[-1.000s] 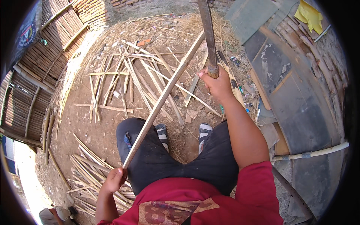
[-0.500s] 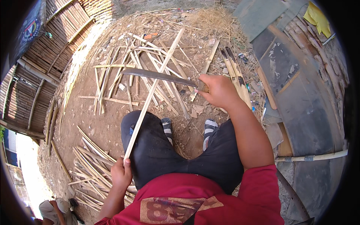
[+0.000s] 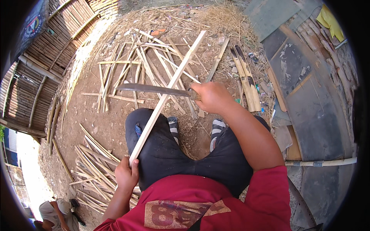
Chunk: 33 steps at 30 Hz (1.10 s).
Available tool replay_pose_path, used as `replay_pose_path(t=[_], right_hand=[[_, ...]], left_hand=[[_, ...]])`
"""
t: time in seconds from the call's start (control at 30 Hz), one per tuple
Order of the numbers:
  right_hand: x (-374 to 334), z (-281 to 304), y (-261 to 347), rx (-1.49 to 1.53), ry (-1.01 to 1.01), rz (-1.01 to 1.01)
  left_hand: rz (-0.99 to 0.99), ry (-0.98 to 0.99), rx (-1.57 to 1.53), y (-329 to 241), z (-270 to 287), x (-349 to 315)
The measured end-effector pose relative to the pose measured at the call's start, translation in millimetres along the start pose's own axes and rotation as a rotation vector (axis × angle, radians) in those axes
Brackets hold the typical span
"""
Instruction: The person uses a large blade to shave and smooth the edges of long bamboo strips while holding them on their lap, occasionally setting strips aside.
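My left hand sits at the outer side of my dark trousers; its fingers pinch the near end of a pale wooden strip, which slants across the left leg of the trousers and runs out well beyond them; my right hand, ahead of the trousers, has its fingers curled round the handle of a long knife, mostly hidden under the back of the hand; the blade crosses over the strip just beyond the left knee of the trousers, though I cannot tell whether it touches the wood.

The worst risk, I judge, is the blade skidding down the strip; a knot or crooked grain could cause it, and both the trousers' knee and my left fingers lie that way; since I pinch only one end, a hard push farther out could twist the strip and send the edge glancing off sideways; a loose hold on the handle could let the knife roll; the strip's far end, above the scattered strips ahead of the trousers, might snag there if it dips, jerking my grip.
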State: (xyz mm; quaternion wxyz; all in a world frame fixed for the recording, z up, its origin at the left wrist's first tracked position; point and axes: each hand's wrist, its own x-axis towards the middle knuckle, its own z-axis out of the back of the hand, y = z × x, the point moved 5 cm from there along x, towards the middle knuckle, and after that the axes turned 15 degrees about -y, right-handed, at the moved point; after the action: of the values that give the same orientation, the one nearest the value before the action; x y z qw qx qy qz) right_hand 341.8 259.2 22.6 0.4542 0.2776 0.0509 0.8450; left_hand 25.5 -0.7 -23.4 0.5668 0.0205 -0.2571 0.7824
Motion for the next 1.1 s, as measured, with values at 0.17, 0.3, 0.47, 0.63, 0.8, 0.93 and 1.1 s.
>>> replay_pose_path(t=[0.17,0.3,0.47,0.63,0.8,0.93,1.1], right_hand=[[0.6,-11.0,-28.8,0.031,0.09,-0.106],[1.8,-1.7,-3.3,-0.059,0.046,-0.025],[-2.2,-18.8,10.1,-0.118,0.119,0.144],[0.8,9.3,-27.9,-0.179,0.0,-0.078],[1.6,-9.9,-15.2,-0.101,-0.057,0.038],[4.4,12.0,-57.8,-0.147,-0.055,-0.22],[1.8,8.0,-13.7,-0.158,-0.121,0.042]], left_hand=[[-0.027,-0.027,0.011,-7.2,-5.1,3.9],[0.001,-0.007,0.035,-11.7,-1.4,3.5],[-0.032,-0.04,0.055,-4.8,0.9,-2.7],[-0.034,-0.007,0.082,-16.9,0.7,4.1],[-0.062,-0.02,0.072,-1.1,-0.6,-0.1],[-0.065,-0.027,0.085,-11.7,-4.5,6.5],[-0.074,-0.014,0.08,-10.6,3.2,2.8]])
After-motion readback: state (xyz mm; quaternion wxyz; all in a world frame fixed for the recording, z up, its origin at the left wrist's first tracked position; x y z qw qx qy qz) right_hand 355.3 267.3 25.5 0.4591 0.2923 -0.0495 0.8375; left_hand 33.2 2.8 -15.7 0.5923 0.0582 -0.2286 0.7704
